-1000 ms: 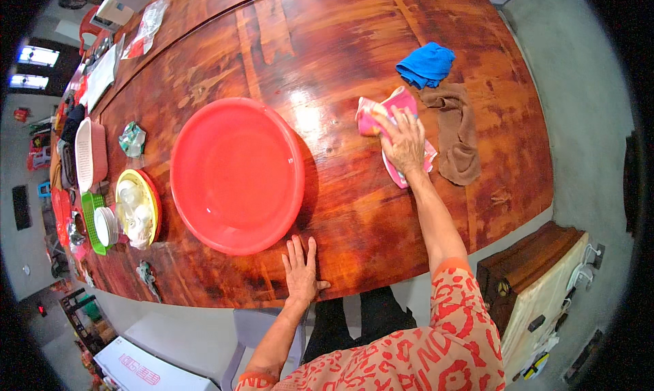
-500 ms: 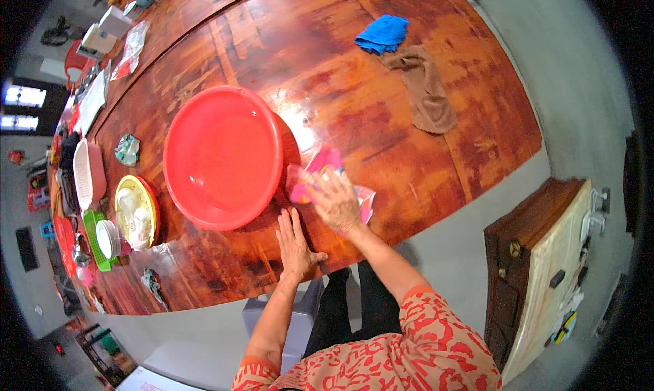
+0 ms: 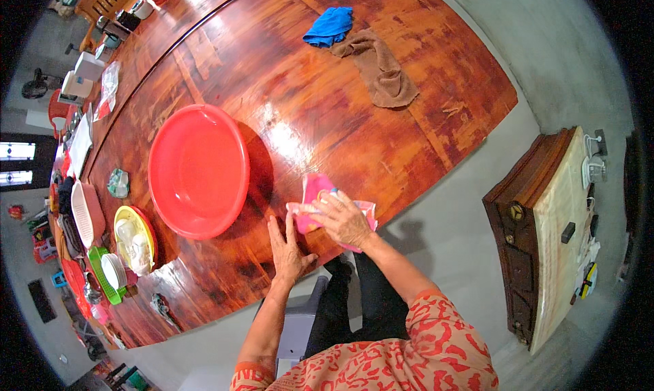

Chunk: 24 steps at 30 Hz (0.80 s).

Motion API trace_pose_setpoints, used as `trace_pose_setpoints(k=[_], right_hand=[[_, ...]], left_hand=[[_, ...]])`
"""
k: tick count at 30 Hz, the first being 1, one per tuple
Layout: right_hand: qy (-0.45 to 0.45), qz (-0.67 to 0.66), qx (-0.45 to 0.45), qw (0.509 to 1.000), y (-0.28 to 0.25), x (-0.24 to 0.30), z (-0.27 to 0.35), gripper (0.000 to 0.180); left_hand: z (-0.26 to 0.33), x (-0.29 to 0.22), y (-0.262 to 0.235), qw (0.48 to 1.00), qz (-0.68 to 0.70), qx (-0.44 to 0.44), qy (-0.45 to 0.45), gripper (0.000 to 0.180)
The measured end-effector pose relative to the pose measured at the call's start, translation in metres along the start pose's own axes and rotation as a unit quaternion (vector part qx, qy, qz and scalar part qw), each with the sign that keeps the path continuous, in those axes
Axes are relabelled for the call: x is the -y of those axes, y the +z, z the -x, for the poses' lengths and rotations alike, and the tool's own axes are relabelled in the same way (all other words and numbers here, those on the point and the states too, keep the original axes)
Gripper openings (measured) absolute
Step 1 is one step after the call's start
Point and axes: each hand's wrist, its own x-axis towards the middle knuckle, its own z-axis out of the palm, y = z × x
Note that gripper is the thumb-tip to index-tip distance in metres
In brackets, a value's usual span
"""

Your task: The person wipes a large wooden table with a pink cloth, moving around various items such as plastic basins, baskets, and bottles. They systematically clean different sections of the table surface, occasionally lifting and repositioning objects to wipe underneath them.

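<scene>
My right hand (image 3: 340, 219) presses a pink patterned cloth (image 3: 317, 185) onto the wooden table near its front edge, fingers bunched over it. Parts of the cloth stick out past my fingertips and beside my wrist. Just left of it, my left hand (image 3: 289, 251) rests on the tabletop with its fingers stretched out, holding nothing. Its fingertips are close to the cloth; whether they touch it I cannot tell. Farther left and beyond that hand stands a large red plastic basin (image 3: 199, 171).
At the far side lie a crumpled blue cloth (image 3: 328, 26) and a brown cloth (image 3: 383, 74). On the left are a yellow bowl (image 3: 133, 240), a green basket (image 3: 102, 282), a pink basket (image 3: 86, 214) and a crumpled plastic bag (image 3: 118, 183). A wooden cabinet (image 3: 521, 227) stands right of the table.
My right hand has drawn the pink cloth nearer the table's front edge, away from the basin. My left hand stays flat on the tabletop. The whole view has shifted slightly.
</scene>
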Motion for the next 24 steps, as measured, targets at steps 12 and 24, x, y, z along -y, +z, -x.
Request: trace_pose_setpoints(k=[12, 24], right_hand=[[0.069, 0.086, -0.03, 0.993, -0.028, -0.14, -0.1, 0.057], [0.142, 0.055, -0.019, 0.988, -0.011, -0.055, -0.047, 0.047]], left_hand=[[-0.013, -0.019, 0.009, 0.983, -0.128, 0.094, -0.094, 0.138], [-0.013, -0.018, 0.01, 0.982, -0.13, 0.091, -0.101, 0.139]])
